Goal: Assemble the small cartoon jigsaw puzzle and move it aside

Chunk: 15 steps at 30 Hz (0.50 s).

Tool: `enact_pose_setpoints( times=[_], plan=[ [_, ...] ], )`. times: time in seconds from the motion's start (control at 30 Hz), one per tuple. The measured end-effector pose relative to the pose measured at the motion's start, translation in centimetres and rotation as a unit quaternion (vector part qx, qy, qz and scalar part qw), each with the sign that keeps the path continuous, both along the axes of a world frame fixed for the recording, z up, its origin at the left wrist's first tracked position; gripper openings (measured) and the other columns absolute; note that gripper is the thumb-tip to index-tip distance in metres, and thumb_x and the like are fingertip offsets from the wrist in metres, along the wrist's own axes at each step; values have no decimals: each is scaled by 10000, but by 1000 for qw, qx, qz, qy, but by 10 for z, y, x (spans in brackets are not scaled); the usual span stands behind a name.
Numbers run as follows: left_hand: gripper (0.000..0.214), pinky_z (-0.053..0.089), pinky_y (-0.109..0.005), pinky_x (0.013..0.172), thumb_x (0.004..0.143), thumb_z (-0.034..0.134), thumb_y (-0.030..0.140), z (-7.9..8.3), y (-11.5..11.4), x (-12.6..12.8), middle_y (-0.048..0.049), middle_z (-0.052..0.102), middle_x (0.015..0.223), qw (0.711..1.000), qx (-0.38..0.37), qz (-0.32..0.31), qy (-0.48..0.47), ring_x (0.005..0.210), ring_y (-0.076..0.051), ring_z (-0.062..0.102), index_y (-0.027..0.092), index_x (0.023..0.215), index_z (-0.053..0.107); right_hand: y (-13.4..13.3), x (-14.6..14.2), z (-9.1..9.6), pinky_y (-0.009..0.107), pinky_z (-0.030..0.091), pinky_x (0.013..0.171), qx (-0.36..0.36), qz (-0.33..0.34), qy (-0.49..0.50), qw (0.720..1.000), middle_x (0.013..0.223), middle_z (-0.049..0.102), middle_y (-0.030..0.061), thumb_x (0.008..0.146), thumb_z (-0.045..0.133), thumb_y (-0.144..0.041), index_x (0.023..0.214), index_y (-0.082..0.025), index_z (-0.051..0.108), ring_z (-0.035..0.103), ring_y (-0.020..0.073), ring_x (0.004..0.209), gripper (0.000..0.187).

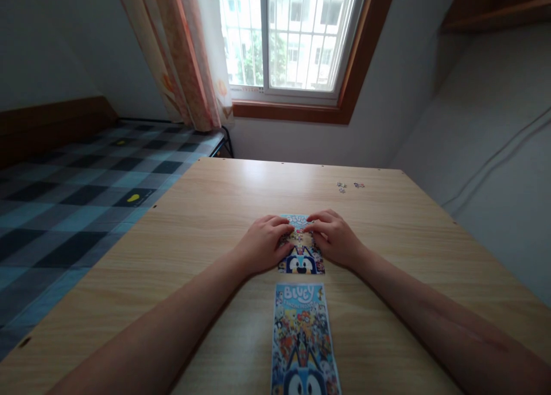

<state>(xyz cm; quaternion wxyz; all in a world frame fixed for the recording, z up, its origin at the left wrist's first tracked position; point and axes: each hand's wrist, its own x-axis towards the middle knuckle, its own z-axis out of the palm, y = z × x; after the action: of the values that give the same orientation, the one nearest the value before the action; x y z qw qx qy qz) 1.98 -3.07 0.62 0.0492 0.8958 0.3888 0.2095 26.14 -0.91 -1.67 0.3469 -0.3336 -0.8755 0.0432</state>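
Note:
A partly assembled jigsaw puzzle [301, 264] lies flat on the table, with blue lettering at its top and a blue cartoon dog's face at its bottom. Bare wood shows through a gap near its middle. My left hand [267, 241] rests over the puzzle's left edge, thumb apart from the fingers. On the opposite edge lies my right hand [336, 237], fingers spread and its index fingertip touching the middle of the puzzle. Whether a small piece sits under that fingertip is hidden. Nearer to me is a printed reference picture [303, 332] with the same design, headed "BLUEY".
Several loose puzzle pieces [341, 186] lie in small groups toward the far right of the wooden table [206, 211]. Left of the table stands a bed with a checked cover [86, 194]. A window [297, 39] and a curtain [185, 56] are beyond the far edge.

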Motion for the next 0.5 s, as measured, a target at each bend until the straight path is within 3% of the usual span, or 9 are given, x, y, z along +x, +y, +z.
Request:
enact_pose_setpoints(
  times=[0.5],
  plan=[
    [279,461,-469,1037,928,592,326,-5,3,4,-79,665,1236,1000,-14,-19,4,1134,-248,600,271,1166,725,3,9,-1,471,494,932,-15,42,-17,999,1094,715,55,842,587,-101,914,-279,794,617,249,1003,282]
  ],
)
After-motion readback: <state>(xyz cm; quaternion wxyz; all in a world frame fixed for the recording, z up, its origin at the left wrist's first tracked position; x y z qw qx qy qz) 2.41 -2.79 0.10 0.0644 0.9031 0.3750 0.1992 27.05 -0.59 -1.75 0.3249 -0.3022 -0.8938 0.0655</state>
